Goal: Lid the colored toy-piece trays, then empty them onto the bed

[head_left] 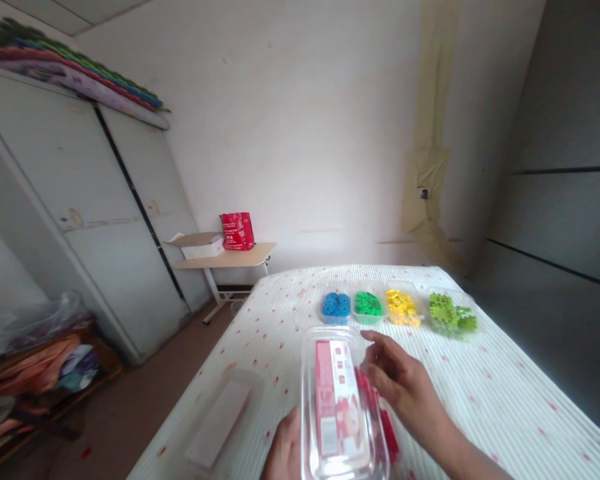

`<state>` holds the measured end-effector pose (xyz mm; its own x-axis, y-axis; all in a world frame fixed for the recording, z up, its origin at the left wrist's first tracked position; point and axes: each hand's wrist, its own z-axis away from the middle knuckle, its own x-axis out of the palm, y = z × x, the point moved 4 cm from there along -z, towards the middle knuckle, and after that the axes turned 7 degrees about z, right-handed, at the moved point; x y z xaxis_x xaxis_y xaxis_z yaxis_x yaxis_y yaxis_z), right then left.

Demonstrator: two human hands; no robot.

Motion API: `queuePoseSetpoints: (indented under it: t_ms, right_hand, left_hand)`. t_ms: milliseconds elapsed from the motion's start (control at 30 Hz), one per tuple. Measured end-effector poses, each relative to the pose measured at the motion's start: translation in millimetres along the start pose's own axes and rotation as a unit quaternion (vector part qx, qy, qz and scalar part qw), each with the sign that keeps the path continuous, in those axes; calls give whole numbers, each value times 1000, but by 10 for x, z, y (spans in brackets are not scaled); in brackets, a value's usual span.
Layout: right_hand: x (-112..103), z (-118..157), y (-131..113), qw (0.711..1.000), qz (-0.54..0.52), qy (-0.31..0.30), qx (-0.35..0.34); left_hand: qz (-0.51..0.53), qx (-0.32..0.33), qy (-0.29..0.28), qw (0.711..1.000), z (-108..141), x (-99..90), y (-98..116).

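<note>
A clear plastic box [341, 400] with a pink and white label is tilted up in front of me. My left hand [284, 445] grips its lower left side, its fingers partly hidden behind the plastic. At the box's right edge is my right hand [397, 377], its fingers bent and apart, with nothing visible between them; whether the fingertips touch the rim I cannot tell. Red pieces [389, 433] show beside and through the box, mostly covered by it. Left of my left hand, another clear box [225, 417] with a pale label lies on the tablecloth.
Along the far part of the white, red-dotted tablecloth [285, 320] stand clear boxes of blue pieces [336, 305], green pieces [368, 303], yellow pieces [403, 305] and lime-green pieces [450, 312]. A side table [245, 257] against the wall carries a red bag [237, 231] and a carton [203, 248].
</note>
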<state>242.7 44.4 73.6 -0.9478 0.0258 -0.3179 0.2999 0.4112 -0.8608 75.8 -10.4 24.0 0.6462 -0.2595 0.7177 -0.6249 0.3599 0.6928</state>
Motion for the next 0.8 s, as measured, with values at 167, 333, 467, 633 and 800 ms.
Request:
queuePoseSetpoints:
  t_ms: [167, 333, 467, 633, 800]
  right_hand:
    - [-57, -75, 317, 997, 54, 6, 56]
    - [5, -91, 585, 983, 173, -25, 59]
    - [29, -85, 667, 958, 281, -19, 46]
    - [-15, -76, 701, 932, 357, -14, 57]
    - [-38, -104, 835, 950, 296, -24, 95]
  left_hand:
    - [-330, 137, 181, 916, -134, -192, 133]
    - [-637, 146, 256, 712, -195, -223, 180]
    - [-698, 140, 258, 653, -244, -274, 120]
    - [-653, 145, 266, 694, -330, -331, 87]
    - [-525, 134, 260, 799, -406, -455, 82]
